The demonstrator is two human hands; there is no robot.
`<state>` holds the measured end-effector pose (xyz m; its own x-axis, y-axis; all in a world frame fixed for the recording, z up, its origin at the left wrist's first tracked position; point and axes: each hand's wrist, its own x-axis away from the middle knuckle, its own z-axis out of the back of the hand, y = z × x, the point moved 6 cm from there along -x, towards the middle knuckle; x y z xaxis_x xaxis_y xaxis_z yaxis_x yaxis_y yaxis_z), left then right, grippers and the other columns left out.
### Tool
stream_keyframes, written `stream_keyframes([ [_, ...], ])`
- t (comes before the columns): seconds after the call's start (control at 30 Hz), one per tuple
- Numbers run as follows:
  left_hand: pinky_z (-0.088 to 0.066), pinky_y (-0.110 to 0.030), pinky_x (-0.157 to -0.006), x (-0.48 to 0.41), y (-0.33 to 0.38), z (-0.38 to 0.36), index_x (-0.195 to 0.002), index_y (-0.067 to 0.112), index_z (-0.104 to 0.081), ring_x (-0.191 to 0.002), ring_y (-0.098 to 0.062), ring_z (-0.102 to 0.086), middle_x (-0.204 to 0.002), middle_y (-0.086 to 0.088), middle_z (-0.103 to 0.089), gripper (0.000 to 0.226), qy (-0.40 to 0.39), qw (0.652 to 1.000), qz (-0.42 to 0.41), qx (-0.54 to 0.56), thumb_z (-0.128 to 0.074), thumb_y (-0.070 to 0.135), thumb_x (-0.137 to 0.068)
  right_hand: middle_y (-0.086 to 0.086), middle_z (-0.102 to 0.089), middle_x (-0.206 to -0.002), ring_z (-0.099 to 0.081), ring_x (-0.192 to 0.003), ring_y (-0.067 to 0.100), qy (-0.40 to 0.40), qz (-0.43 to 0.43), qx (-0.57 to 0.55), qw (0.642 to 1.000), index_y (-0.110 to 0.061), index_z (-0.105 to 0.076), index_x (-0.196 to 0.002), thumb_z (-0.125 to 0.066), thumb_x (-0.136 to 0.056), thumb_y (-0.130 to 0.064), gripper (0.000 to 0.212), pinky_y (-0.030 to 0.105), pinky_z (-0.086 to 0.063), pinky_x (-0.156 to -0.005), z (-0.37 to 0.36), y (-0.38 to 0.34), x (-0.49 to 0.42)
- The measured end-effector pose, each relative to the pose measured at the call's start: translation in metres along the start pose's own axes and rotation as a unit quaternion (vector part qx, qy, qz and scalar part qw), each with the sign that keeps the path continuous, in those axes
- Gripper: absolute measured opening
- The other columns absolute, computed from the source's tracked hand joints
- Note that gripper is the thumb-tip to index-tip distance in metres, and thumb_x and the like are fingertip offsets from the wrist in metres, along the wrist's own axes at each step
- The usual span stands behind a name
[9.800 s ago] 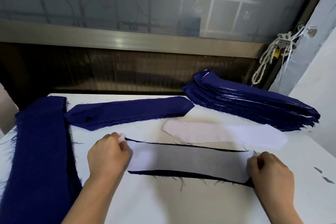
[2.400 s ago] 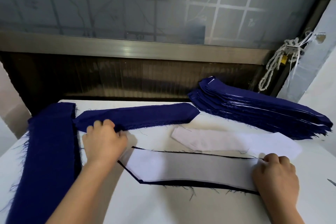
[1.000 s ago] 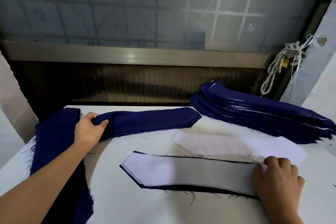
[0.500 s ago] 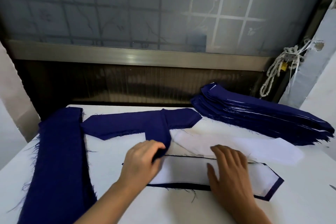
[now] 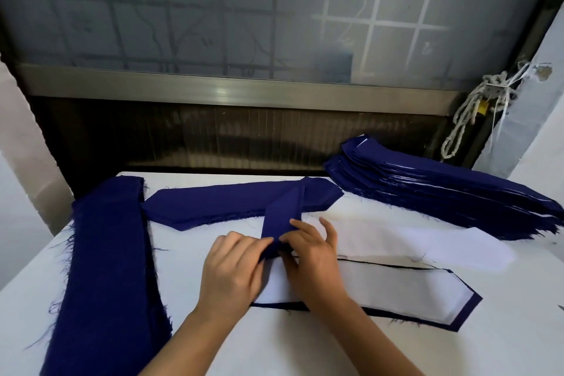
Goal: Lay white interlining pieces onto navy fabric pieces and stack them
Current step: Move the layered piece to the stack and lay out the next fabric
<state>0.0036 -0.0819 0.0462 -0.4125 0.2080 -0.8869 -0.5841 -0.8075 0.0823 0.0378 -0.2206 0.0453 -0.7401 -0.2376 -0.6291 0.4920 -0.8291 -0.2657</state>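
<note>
1. One loose navy piece point(image 5: 282, 220) slants from the back pile towards the person. Its far end rests on that pile and its near end is raised between the two hands.
2. The left hand point(image 5: 235, 272) grips that near end from the left with curled fingers. The right hand point(image 5: 311, 256) pinches it from the right with thumb and forefinger, its other fingers spread loosely. The hands sit close together at the cloth.
3. Under both hands lies one matched pair: a white lining point(image 5: 396, 290) flat on a navy underlayer point(image 5: 467, 311). The dark border shows along the near edge and round the pointed right end. The hands hide the pair's left end.
4. One heap of white linings point(image 5: 412, 241) lies just beyond the pair. How many layers it has cannot be told.
5. There are three navy piles.
   - The back pile point(image 5: 213, 204) lies crosswise just behind the hands.
   - A long pile point(image 5: 106, 268) runs along the bench's left edge, with frayed threads sticking out.
   - A tall stack point(image 5: 442, 192) sits at the far right, with thin white edges showing between its layers.
6. The bench point(image 5: 305, 351) shows bare white surface in front of the pair, between the long pile and the hands, and to the right of the pair's point. Its far edge meets a dark wall under a window point(image 5: 213, 9). A rope point(image 5: 467, 119) hangs at the right.
</note>
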Motion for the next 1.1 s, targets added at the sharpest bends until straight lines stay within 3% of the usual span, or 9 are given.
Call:
stream_keyframes([
  [0.17, -0.047, -0.039, -0.066, 0.006, -0.025, 0.006, -0.098, 0.003, -0.073, -0.073, -0.022, -0.054, -0.081, -0.001, -0.067, 0.015, 0.069, 0.990, 0.125, -0.006, -0.059, 0.005, -0.092, 0.000, -0.070, -0.082, -0.065, -0.108, 0.020, -0.011, 0.030, 0.113, 0.993, -0.014, -0.066, -0.083, -0.072, -0.070, 0.002, 0.022, 0.048, -0.024, -0.115, 0.021, 0.027, -0.003],
  [0.33, -0.050, -0.040, -0.067, 0.011, -0.040, 0.009, -0.096, 0.000, -0.072, -0.072, -0.022, -0.055, -0.079, -0.005, -0.066, 0.018, 0.122, 0.969, 0.216, 0.014, -0.056, 0.009, -0.096, 0.004, -0.070, -0.091, -0.065, -0.103, 0.025, 0.009, 0.034, 0.202, 0.979, -0.011, -0.072, -0.094, -0.075, -0.068, 0.006, 0.032, 0.050, -0.029, -0.111, 0.052, 0.069, 0.016],
  [0.57, -0.047, -0.035, -0.067, 0.009, -0.045, 0.013, -0.096, -0.003, -0.071, -0.069, -0.022, -0.054, -0.076, 0.002, -0.058, 0.028, 0.143, 0.950, 0.275, 0.032, -0.052, 0.018, -0.098, 0.007, -0.061, -0.082, -0.063, -0.093, 0.032, 0.104, 0.020, 0.300, 0.948, -0.007, -0.070, -0.086, -0.061, -0.076, 0.004, 0.017, 0.050, -0.031, -0.105, 0.102, 0.120, 0.049],
  [0.67, -0.049, -0.041, -0.063, 0.013, -0.052, 0.013, -0.096, -0.002, -0.070, -0.068, -0.025, -0.057, -0.077, -0.006, -0.065, 0.025, 0.140, 0.933, 0.327, 0.056, -0.056, 0.018, -0.097, 0.006, -0.062, -0.086, -0.059, -0.096, 0.030, 0.168, -0.039, 0.290, 0.941, -0.008, -0.067, -0.084, -0.055, -0.085, -0.007, 0.011, 0.049, -0.030, -0.103, 0.126, 0.135, 0.067],
  [0.8, -0.051, -0.046, -0.066, 0.018, -0.059, 0.011, -0.094, 0.004, -0.070, -0.065, -0.026, -0.055, -0.069, -0.003, -0.061, 0.026, 0.115, 0.901, 0.408, 0.092, -0.060, 0.027, -0.098, 0.006, -0.064, -0.085, -0.055, -0.087, 0.030, 0.253, -0.175, 0.206, 0.929, -0.007, -0.062, -0.082, -0.054, -0.092, -0.024, 0.022, 0.044, -0.030, -0.093, 0.144, 0.150, 0.094],
  [0.87, -0.050, -0.043, -0.065, 0.020, -0.061, 0.010, -0.084, 0.008, -0.068, -0.061, -0.025, -0.053, -0.062, 0.000, -0.056, 0.025, 0.099, 0.888, 0.435, 0.108, -0.065, 0.030, -0.094, 0.006, -0.061, -0.076, -0.053, -0.082, 0.032, 0.258, -0.263, 0.137, 0.919, -0.007, -0.059, -0.078, -0.052, -0.091, -0.031, 0.028, 0.046, -0.033, -0.089, 0.144, 0.161, 0.105],
  [0.97, -0.044, -0.033, -0.060, 0.022, -0.062, 0.008, -0.059, 0.016, -0.047, -0.052, -0.018, -0.045, -0.052, 0.003, -0.048, 0.042, 0.075, 0.874, 0.464, 0.122, -0.071, 0.031, -0.090, 0.008, -0.052, -0.064, -0.047, -0.069, 0.033, 0.258, -0.376, 0.057, 0.888, -0.004, -0.049, -0.067, -0.054, -0.089, -0.039, 0.042, 0.047, -0.040, -0.074, 0.145, 0.176, 0.116],
  [1.1, -0.034, -0.027, -0.049, 0.025, -0.063, 0.004, -0.054, 0.019, -0.039, -0.046, -0.018, -0.044, -0.046, 0.003, -0.045, 0.045, -0.008, 0.877, 0.478, 0.055, -0.072, 0.026, -0.084, 0.007, -0.051, -0.061, -0.047, -0.061, 0.033, 0.244, -0.459, -0.015, 0.854, -0.010, -0.043, -0.064, -0.062, -0.091, -0.032, 0.040, 0.042, -0.038, -0.061, 0.140, 0.186, 0.122],
])
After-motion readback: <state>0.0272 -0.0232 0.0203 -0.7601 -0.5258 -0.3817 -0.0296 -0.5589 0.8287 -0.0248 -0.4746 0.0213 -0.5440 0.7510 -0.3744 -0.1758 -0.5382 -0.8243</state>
